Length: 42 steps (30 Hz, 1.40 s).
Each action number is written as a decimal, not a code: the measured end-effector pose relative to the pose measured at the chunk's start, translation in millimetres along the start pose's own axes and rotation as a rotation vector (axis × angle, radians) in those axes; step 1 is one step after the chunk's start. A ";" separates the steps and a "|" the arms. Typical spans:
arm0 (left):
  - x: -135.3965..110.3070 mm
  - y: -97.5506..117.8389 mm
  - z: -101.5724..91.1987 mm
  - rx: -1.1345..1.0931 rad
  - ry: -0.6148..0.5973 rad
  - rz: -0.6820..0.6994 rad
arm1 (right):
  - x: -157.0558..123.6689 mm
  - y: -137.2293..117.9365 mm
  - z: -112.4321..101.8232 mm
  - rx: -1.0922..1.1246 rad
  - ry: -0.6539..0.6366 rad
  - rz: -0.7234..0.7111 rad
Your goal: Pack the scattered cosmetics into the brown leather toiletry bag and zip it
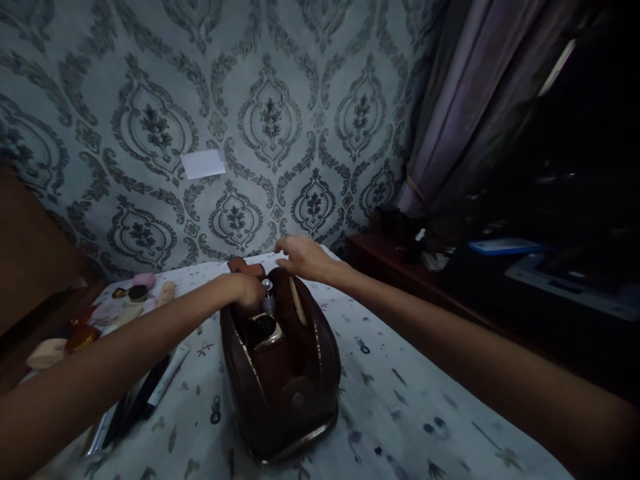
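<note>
A dark brown leather pouch (300, 393) stands unzipped in the middle of the patterned sheet (415, 413). My left hand (245, 291) is curled at the pouch's far left rim, beside a small silver-capped bottle (268, 293) that stands upright inside. Whether the fingers grip the bottle or the rim is unclear. My right hand (303, 257) hovers over the far end of the pouch, fingers bent downward at its edge near the brown pull tab (246, 268). A round black-lidded item (264, 327) lies inside the pouch.
Several small cosmetics (137, 292) in pink, beige and amber lie at the far left of the sheet. Long dark and silver items (145, 393) lie under my left forearm. A dark wooden side table (440, 280) with clutter stands to the right, below a curtain (465, 120).
</note>
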State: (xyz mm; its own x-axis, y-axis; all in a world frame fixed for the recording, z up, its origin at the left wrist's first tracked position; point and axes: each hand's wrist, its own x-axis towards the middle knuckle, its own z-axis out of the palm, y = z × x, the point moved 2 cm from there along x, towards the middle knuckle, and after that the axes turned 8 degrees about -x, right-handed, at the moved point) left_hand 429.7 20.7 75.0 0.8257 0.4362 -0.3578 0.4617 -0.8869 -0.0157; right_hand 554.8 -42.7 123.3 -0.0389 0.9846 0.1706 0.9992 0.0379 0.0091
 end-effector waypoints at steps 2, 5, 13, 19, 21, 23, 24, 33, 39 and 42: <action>-3.4 1.7 -9.1 0.028 0.006 -0.060 | -4.6 6.7 11.5 0.023 -0.011 0.038; -6.2 5.9 -21.5 0.058 0.065 -0.142 | -5.4 9.7 24.2 0.077 -0.041 0.075; -0.9 7.1 -28.2 0.061 0.100 -0.238 | -0.5 11.4 25.6 0.178 -0.088 0.128; 9.1 8.6 -21.5 0.064 0.117 -0.252 | 1.1 15.1 31.8 0.210 -0.078 0.142; 10.7 7.5 -20.5 0.062 0.121 -0.247 | 1.8 16.1 33.5 0.217 -0.071 0.142; 11.7 6.1 -19.7 0.058 0.127 -0.239 | 2.8 17.0 34.9 0.220 -0.065 0.139; 12.2 5.4 -19.4 0.055 0.131 -0.235 | 3.5 17.4 35.6 0.219 -0.062 0.138; 17.4 2.4 -16.0 0.024 0.148 -0.200 | 6.5 19.8 40.4 0.218 -0.041 0.123; 19.5 5.3 -13.0 -0.026 0.153 -0.178 | 4.6 18.1 38.7 0.241 -0.046 0.125; 20.4 4.8 -12.5 -0.049 0.151 -0.181 | 4.2 17.8 37.9 0.246 -0.049 0.129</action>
State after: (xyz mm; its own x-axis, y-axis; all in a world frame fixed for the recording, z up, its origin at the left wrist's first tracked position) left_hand 452.8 27.2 79.3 0.7656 0.6081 -0.2099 0.6185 -0.7855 -0.0199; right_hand 572.5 -31.4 86.9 0.0832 0.9908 0.1064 0.9668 -0.0543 -0.2498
